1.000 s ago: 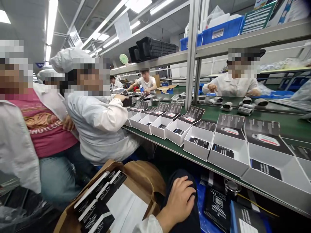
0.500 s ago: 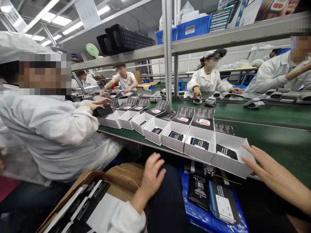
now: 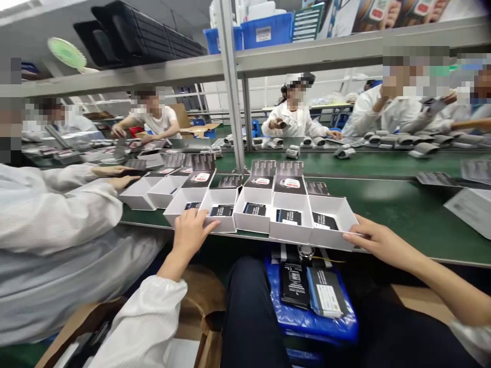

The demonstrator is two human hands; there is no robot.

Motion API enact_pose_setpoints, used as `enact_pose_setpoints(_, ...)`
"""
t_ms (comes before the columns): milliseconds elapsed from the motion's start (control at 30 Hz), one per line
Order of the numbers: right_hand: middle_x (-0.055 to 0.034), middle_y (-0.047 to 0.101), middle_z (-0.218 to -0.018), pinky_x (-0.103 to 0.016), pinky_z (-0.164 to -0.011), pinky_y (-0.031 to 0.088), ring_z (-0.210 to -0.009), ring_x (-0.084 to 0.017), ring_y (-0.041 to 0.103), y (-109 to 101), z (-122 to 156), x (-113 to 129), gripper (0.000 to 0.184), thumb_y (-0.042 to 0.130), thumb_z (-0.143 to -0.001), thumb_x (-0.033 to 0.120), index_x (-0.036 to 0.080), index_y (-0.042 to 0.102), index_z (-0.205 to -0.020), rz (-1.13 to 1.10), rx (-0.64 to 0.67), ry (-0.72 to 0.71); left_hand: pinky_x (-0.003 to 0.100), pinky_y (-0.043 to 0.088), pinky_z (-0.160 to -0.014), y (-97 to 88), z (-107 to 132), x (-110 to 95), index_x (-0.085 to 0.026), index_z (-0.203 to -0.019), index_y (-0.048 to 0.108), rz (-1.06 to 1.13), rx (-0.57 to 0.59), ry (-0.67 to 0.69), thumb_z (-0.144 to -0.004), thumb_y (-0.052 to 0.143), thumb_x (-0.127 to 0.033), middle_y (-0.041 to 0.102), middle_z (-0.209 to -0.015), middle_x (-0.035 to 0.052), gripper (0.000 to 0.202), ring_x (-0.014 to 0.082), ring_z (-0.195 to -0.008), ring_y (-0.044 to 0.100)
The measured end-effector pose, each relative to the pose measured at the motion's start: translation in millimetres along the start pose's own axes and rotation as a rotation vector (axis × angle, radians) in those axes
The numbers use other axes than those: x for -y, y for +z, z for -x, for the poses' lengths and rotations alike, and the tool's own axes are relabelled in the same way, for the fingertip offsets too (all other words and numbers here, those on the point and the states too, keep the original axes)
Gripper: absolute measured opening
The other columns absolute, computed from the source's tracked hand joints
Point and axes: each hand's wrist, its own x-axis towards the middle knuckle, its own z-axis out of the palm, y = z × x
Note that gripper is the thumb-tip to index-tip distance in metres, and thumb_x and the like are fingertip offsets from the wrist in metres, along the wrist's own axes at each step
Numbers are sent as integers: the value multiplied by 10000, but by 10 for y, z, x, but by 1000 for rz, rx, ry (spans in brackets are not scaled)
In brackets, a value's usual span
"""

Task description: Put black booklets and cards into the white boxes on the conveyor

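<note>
Open white boxes with raised black printed lids stand side by side in a row. My right hand has its thumb on the front corner of the rightmost box and its fingers along the right wall. My left hand is at the front of a box further left, with fingers at the rim and thumb against the front wall. Black printed booklets or cards lie inside several boxes. The fingertips of my left hand partly cover the box contents there.
Below the table edge, a blue padded surface bears black printed packets. A brown carton is at lower left. A metal post rises behind the boxes. A co-worker's sleeve reaches in from the left. Grey rolled cuffs lie across the bench.
My left hand has risen from above the carton to the front of the boxes. My right hand now grips the end box's corner. The view has turned right.
</note>
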Motion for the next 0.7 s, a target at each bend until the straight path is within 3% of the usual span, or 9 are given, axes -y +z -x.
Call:
enact_pose_setpoints(100, -65, 602, -1281, -335, -708, 532, -834, -241, 648, 23, -146, 159, 541, 484, -873, 668, 219, 586, -589, 35, 8, -24, 456, 457, -872, 66, -20, 188, -159, -1067, 658, 62, -38, 51, -935, 358, -641, 625, -983, 163, 582, 341, -979, 544)
enact_pose_setpoints(233, -55, 536, -1385, -357, -804, 534, -987, -278, 647, 192, -275, 279, 423, 522, -892, 577, 229, 705, -735, 99, -61, 18, 487, 457, -943, 147, -87, 493, -140, -1047, 633, 170, -24, 122, -920, 273, -693, 648, -995, 181, 672, 356, -1026, 552)
enact_pose_setpoints(300, -53, 503, -1427, -365, -843, 529, -1041, -287, 639, 258, -292, 307, 378, 550, -897, 540, 227, 720, -771, 85, -84, 14, 527, 451, -959, 132, -109, 515, -134, -1051, 626, 169, -14, 110, -911, 254, -707, 643, -1039, 204, 697, 378, -1065, 554)
enact_pose_setpoints(400, -63, 504, -1420, -356, -834, 530, -1037, -270, 642, 314, -291, 348, 345, 556, -917, 495, 210, 696, -780, 40, -76, -45, 678, 350, -1016, 0, -147, 244, -124, -1212, 585, 103, -77, 79, -922, 309, -658, 513, -1356, 269, 668, 469, -1312, 402)
enact_pose_setpoints(500, -70, 541, -1366, -353, -810, 537, -986, -252, 656, 362, -277, 370, 274, 571, -918, 465, 224, 694, -876, 42, -77, -37, 745, 197, -1082, -152, -213, -256, -206, -1317, 546, 78, -59, 212, -931, 450, -549, 368, -1541, 198, 525, 448, -1463, 197)
enact_pose_setpoints(600, -80, 536, -1391, -388, -892, 534, -1105, -286, 634, 432, -278, 303, 301, 583, -915, 448, 262, 668, -1135, 6, -109, -13, 692, 278, -1077, -158, -296, -555, -201, -1100, 648, 81, 76, 266, -933, 500, -511, 457, -1486, 181, 382, 410, -1421, 320)
enact_pose_setpoints(700, -106, 477, -1475, -454, -1055, 455, -1363, -323, 454, 522, -311, 218, 505, 588, -917, 420, 266, 511, -1391, -57, -166, -35, 583, 397, -1028, -104, -287, -485, -174, -887, 653, 101, 115, 221, -932, 510, -511, 574, -1345, 202, 369, 362, -1292, 490)
